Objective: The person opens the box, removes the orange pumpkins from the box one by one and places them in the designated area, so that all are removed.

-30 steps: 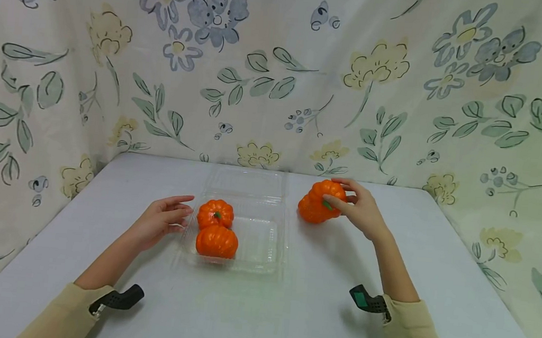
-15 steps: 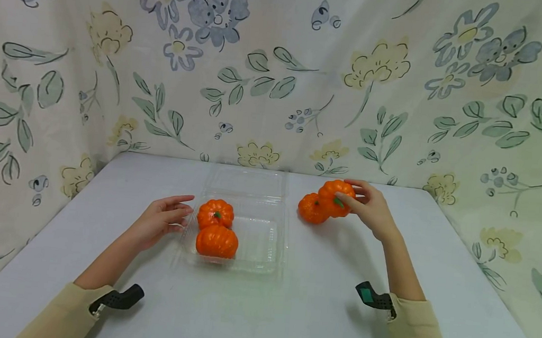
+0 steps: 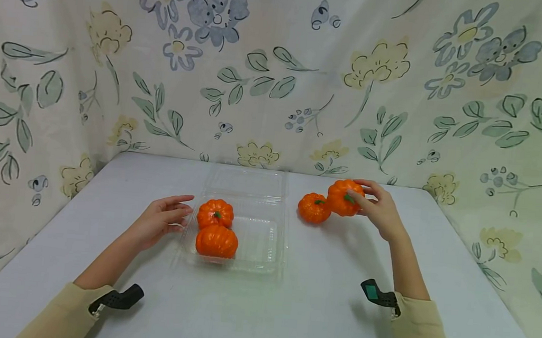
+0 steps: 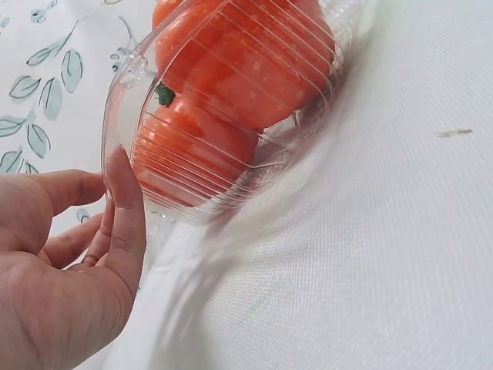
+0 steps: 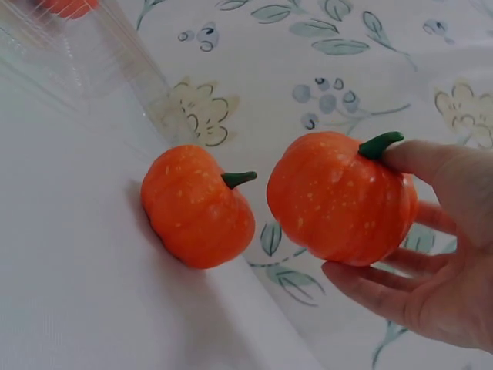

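Observation:
My right hand (image 3: 382, 212) holds a small orange pumpkin (image 3: 343, 197) with a green stem, thumb by the stem and fingers around its side. Just left of it, a second small pumpkin (image 5: 197, 206) sits on the table; the held one appears raised off the surface. A clear plastic clamshell box (image 3: 258, 242) lies with its lid (image 3: 249, 181) folded back. Inside its left half are two more pumpkins, one behind (image 3: 215, 214) and one in front (image 3: 217, 241). My left hand (image 3: 160, 221) is at the box's left side, its loosely extended fingers touching the rim.
The white table (image 3: 250, 316) ends at a floral curtain (image 3: 275, 116) that rises behind and along both sides. Each sleeved wrist carries a black mount, one on the left (image 3: 119, 299) and one on the right (image 3: 378, 296).
My right hand has carried the held pumpkin to the right, uncovering the pumpkin on the table behind it. My left hand and the box have stayed where they were.

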Demonstrator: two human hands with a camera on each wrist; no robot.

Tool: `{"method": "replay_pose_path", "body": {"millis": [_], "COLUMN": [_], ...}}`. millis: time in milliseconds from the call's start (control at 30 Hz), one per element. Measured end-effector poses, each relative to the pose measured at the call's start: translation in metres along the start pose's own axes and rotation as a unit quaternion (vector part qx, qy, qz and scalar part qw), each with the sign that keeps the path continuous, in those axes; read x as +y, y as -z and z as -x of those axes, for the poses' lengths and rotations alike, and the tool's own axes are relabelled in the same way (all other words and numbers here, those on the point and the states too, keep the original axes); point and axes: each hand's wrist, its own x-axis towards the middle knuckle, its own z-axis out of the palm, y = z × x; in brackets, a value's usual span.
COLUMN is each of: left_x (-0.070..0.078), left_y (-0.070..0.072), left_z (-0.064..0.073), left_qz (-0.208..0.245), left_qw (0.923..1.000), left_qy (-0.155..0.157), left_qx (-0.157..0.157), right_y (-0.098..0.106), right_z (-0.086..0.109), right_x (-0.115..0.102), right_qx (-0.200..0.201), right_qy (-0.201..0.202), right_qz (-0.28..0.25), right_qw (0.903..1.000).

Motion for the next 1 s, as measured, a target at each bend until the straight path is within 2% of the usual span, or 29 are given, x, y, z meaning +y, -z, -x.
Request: {"method": "replay_pose_path", "body": {"millis": [533, 1000], "left_x": [0.0, 0.001], "left_y": [0.001, 0.0], "left_z": [0.001, 0.001], "left_qz": [-0.001, -0.011], "left_qw": [1.0, 0.9999], "left_qy": [0.002, 0.003], "left_qx": [0.0, 0.004], "right_y": [0.012, 0.014], "right_z": [0.001, -0.005], "right_x": [0.011, 0.03], "right_qx": [0.011, 0.001], "right_qy": [-0.023, -0.065], "right_qz": [0.002, 0.015], "right_qw": [0.9997, 0.9978]}}
